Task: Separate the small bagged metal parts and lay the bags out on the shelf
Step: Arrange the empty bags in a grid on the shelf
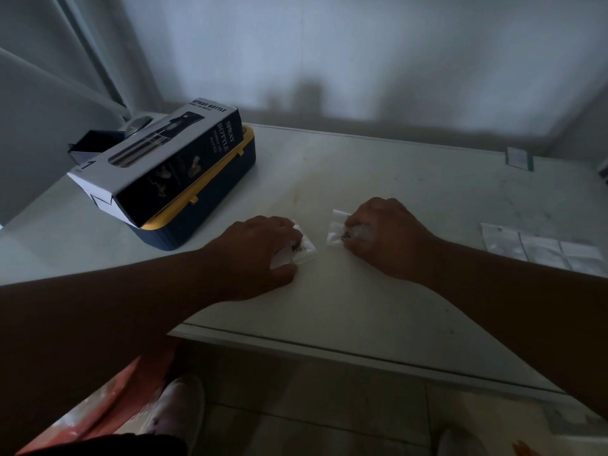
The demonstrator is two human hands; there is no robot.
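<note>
Head view: hands (260, 248) (388, 235) each pinching bags (304, 251) (335, 232)

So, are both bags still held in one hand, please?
No, the left hand holds one bag and the right hand another, apart.

I see open shelf (378, 291) between and ahead of both hands; a spray bottle box (164, 166) blocks far left, laid-out bags (539, 248) crowd the right.

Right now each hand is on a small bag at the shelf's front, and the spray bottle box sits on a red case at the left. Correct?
Not quite: the head view shows the spray bottle box lying on a navy case with a yellow lid, not red. The left hand and right hand each hold a small bag on the shelf.
</note>
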